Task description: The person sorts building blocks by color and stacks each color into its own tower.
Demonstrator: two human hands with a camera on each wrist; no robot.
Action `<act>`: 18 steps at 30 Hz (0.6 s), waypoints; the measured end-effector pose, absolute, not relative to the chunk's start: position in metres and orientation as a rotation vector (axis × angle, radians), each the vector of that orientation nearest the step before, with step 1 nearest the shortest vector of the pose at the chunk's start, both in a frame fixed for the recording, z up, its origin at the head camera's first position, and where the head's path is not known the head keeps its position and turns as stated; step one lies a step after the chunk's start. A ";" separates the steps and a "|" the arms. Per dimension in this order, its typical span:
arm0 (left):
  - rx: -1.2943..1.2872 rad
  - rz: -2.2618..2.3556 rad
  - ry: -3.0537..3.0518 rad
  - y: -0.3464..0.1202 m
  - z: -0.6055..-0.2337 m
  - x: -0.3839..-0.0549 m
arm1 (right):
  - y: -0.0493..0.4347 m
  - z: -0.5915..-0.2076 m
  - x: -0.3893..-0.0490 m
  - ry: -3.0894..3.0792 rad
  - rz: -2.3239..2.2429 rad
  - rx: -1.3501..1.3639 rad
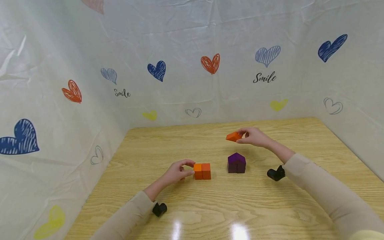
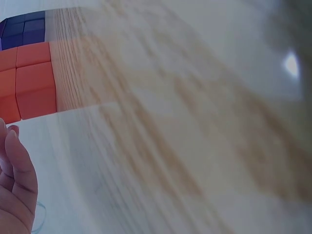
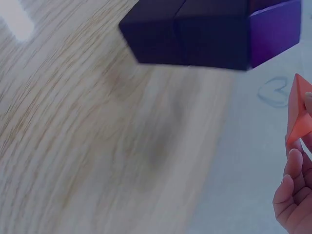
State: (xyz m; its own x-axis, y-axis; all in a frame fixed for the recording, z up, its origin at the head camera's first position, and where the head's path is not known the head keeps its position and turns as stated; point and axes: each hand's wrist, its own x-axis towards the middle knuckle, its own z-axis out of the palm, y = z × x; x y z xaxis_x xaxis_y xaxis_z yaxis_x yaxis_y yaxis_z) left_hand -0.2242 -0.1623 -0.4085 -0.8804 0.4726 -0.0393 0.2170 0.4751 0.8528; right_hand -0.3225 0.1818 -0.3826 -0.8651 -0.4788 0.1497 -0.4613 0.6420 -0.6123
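Observation:
Two orange cubes (image 1: 202,171) stand side by side on the table. My left hand (image 1: 175,171) is at their left side, with curved fingers and thumb tip right at the left cube. In the left wrist view the left hand's fingertips (image 2: 13,134) show just below the orange cubes (image 2: 35,90). My right hand (image 1: 252,136) pinches an orange triangular block (image 1: 233,136) between thumb and fingers, raised behind a house-shaped purple block stack (image 1: 236,163). Part of the triangular block (image 3: 295,114) shows at the right wrist view's right edge, beside the purple stack (image 3: 209,36).
The wooden table (image 1: 210,206) meets a white sheet (image 1: 180,40) printed with hearts at its back and sides. A black device (image 1: 159,209) sits at the left cuff and another black device (image 1: 276,173) at the right cuff.

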 end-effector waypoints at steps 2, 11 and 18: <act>0.588 1.368 2.452 -0.162 -0.409 -0.224 | 0.177 -0.375 -0.316 2.836 -1.008 -0.830; 0.601 1.386 2.437 -0.163 -0.414 -0.227 | 0.139 -0.348 -0.283 2.887 -0.872 -1.050; 0.604 1.374 2.449 -0.162 -0.412 -0.226 | 0.106 -0.351 -0.261 2.765 -0.959 -1.097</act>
State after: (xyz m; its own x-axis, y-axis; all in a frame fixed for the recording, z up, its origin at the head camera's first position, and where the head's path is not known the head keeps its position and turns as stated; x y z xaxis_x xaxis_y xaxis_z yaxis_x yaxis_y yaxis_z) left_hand -0.2257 -0.1622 -0.4121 -0.8772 0.4793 -0.0288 0.2253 0.4638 0.8568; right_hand -0.2611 0.1058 -0.3514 -0.7534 -0.6261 0.2011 -0.6161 0.5650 -0.5488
